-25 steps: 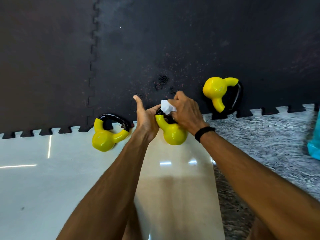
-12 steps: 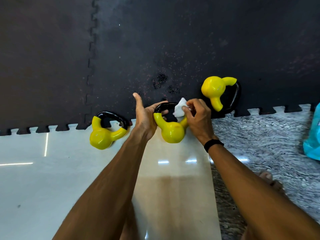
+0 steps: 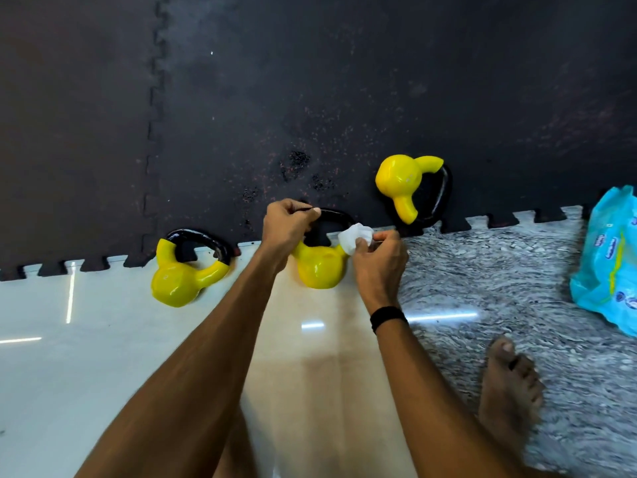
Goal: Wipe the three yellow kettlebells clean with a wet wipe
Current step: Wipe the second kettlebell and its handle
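Head view: left hand (image 3: 287, 224) clenched around the black curved handle (image 3: 332, 217) of the middle glossy yellow kettlebell (image 3: 319, 267), steadying it; right hand (image 3: 377, 260) pinching a crumpled white wet wipe (image 3: 355, 236) against the handle's right shoulder. This bell sits on the pale glossy tile floor (image 3: 103, 357) at the toothed edge of the black foam puzzle mat (image 3: 241, 98). 2 more yellow kettlebells flank it: left one (image 3: 179, 277) on the tile, right one (image 3: 401, 181) tipped over on the mat. Blue wet-wipe packet (image 3: 606, 263) lies far right on grey speckled flooring (image 3: 499, 277), bare foot (image 3: 510, 391) nearby. Judgement: bells rigid, dense, coating slick when wet, likely to roll; hold by the handle. Wipe soft, limp, light.
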Motion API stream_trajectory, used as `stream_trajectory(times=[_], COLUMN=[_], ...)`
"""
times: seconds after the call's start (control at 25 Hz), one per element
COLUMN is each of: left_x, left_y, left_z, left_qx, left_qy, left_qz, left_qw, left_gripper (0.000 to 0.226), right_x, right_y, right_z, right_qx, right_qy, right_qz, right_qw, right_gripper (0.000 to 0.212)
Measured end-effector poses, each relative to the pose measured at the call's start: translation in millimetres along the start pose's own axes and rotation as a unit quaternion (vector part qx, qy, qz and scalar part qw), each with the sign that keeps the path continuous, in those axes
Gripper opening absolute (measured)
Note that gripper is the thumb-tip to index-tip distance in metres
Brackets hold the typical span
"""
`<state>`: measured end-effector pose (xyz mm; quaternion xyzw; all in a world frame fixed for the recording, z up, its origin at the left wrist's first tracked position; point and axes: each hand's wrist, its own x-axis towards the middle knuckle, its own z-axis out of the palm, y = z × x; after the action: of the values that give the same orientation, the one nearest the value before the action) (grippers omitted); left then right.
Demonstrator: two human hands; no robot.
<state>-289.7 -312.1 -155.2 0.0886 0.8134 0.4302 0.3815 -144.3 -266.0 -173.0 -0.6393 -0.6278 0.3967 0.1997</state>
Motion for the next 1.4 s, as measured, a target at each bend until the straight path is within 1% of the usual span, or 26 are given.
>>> stream_trajectory(times=[0.04, 0.08, 0.12, 0.16, 0.24, 0.36, 0.44, 0.48, 0.56, 0.6, 0.68, 0.72, 0.76, 0.8, 0.84, 0.88, 0.92, 0.96, 1.0, 1.12, 1.24, 1.32, 1.4], left_x=[2, 0, -3, -6, -14, -20, -22, -23, -20, -20, -20, -20, -20, -20, -20, -21, -23, -24, -27, -28, -27, -27, -26], left_y=[5, 11, 16, 19, 20, 7, -4, -10, -23, -29, -36, -38, -39, -38, -37, -35, -35, -35, -36, -40, -34, -27, -24], left_z=[0, 2, 6, 11, 21, 22, 12, 7, -2, -5, -8, -8, -7, -6, -5, -5, -4, -2, -2, -1, 4, 6, 7], left_qx=[0.085, 0.174, 0.244, 0.282, 0.288, 0.233, 0.193, 0.167, 0.099, 0.068, 0.035, 0.029, 0.027, 0.029, 0.037, 0.046, 0.054, 0.058, 0.059, 0.059, 0.069, 0.083, 0.1], left_qy=[0.008, 0.016, 0.027, 0.042, 0.082, 0.158, 0.181, 0.188, 0.196, 0.2, 0.212, 0.214, 0.213, 0.21, 0.207, 0.207, 0.206, 0.206, 0.209, 0.218, 0.202, 0.19, 0.179], left_qz=[0.028, 0.048, 0.063, 0.076, 0.095, 0.102, 0.103, 0.099, 0.077, 0.062, 0.046, 0.046, 0.048, 0.053, 0.06, 0.069, 0.079, 0.09, 0.1, 0.12, 0.138, 0.154, 0.164], left_qw=[0.996, 0.983, 0.967, 0.955, 0.949, 0.954, 0.959, 0.963, 0.973, 0.975, 0.976, 0.975, 0.975, 0.976, 0.976, 0.975, 0.974, 0.973, 0.971, 0.967, 0.967, 0.966, 0.965], left_gripper=[0.013, 0.019, 0.024, 0.029, 0.038, 0.05, 0.052, 0.049, 0.039, 0.036, 0.036, 0.037, 0.039, 0.04, 0.04, 0.04, 0.04, 0.04, 0.04, 0.043, 0.041, 0.04, 0.04], right_x=[-3, -6, -10, -13, -18, -24, -24, -24, -22, -17, 1, 9, 12, 8, 0, -12, -23, -28, -26, -6, 9, 20, 29], right_y=[1, 1, 2, 3, 4, 0, -6, -9, -11, -8, -3, -3, -6, -10, -15, -19, -23, -26, -28, -28, -31, -35, -41], right_z=[3, 6, 11, 15, 22, 24, 21, 21, 21, 21, 19, 16, 16, 17, 21, 27, 31, 33, 32, 21, 8, 6, 4], right_qx=[0.016, 0.028, 0.034, 0.038, 0.05, 0.096, 0.132, 0.156, 0.224, 0.26, 0.323, 0.342, 0.339, 0.311, 0.259, 0.183, 0.111, 0.058, 0.025, -0.003, -0.048, -0.08, -0.113], right_qy=[0.015, 0.018, 0.005, -0.016, -0.049, -0.06, -0.079, -0.104, -0.205, -0.272, -0.412, -0.458, -0.471, -0.445, -0.379, -0.288, -0.207, -0.161, -0.156, -0.236, -0.268, -0.29, -0.325], right_qz=[-0.011, -0.014, -0.005, 0.007, 0.024, 0.039, 0.053, 0.057, 0.055, 0.049, 0.056, 0.067, 0.071, 0.067, 0.059, 0.046, 0.037, 0.012, -0.025, -0.13, -0.194, -0.243, -0.266], right_qw=[1.0, 0.999, 0.999, 0.999, 0.997, 0.993, 0.987, 0.981, 0.951, 0.925, 0.85, 0.818, 0.811, 0.837, 0.887, 0.939, 0.971, 0.985, 0.987, 0.963, 0.942, 0.922, 0.9], right_gripper=[0.018, 0.019, 0.022, 0.026, 0.031, 0.03, 0.028, 0.03, 0.032, 0.032, 0.033, 0.033, 0.033, 0.034, 0.035, 0.036, 0.035, 0.034, 0.032, 0.027, 0.024, 0.023, 0.023])
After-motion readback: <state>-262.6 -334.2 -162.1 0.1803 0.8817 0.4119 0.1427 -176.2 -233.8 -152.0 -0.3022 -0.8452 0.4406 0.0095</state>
